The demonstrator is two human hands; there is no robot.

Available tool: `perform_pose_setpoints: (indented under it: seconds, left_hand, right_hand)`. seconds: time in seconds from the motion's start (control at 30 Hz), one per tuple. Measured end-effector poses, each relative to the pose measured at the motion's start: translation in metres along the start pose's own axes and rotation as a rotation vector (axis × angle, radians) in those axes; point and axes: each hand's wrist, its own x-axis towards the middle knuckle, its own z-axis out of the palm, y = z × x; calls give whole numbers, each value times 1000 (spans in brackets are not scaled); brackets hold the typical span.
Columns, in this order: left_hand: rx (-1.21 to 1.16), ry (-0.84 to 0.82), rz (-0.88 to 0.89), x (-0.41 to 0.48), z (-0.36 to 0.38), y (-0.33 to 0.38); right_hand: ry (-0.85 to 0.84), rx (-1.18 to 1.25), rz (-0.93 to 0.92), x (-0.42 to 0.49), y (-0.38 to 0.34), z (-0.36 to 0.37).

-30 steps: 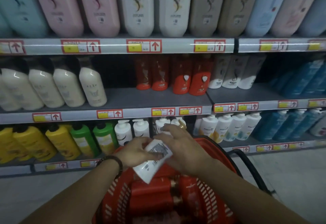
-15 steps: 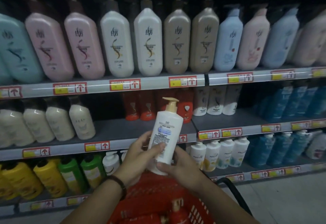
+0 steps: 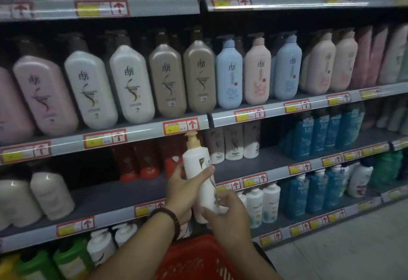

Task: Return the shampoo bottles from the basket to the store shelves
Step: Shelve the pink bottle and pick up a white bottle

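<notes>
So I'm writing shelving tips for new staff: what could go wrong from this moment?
1. The white pump bottle with a gold dispenser is held tilted over the red plastic basket; the right hand pinches only its base, so it might slip.
2. The left hand holds it beside the red bottles; sliding it in could topple them.

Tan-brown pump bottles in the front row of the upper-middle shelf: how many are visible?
2. The left tan-brown pump bottle stands beside the white bottles; the right tan-brown pump bottle stands next to the light blue bottle. More may be hidden behind them.
</notes>
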Motion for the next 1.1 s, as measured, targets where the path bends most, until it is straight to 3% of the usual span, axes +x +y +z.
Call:
perform_pose_setpoints:
  seconds: [0.1, 0.23, 0.4, 0.6, 0.93, 1.1]
  left_hand:
    - [22, -90, 13, 11, 5, 0]
    - [88, -229, 44, 24, 17, 7]
    - [226, -367, 284, 42, 49, 4]
    - [335, -401, 473, 82, 111, -11]
    - [373, -376, 383, 140, 207, -55]
    - [380, -327, 272, 162, 244, -53]
  right_hand:
    - [3, 95, 89, 15, 2, -24]
    - [-116, 91, 168, 41, -14, -78]
    - [-161, 11, 186, 99, -16, -117]
    - [-60, 209, 125, 150, 13, -123]
    - [75, 139, -14, 179, 56, -138]
    - [134, 162, 31, 187, 67, -141]
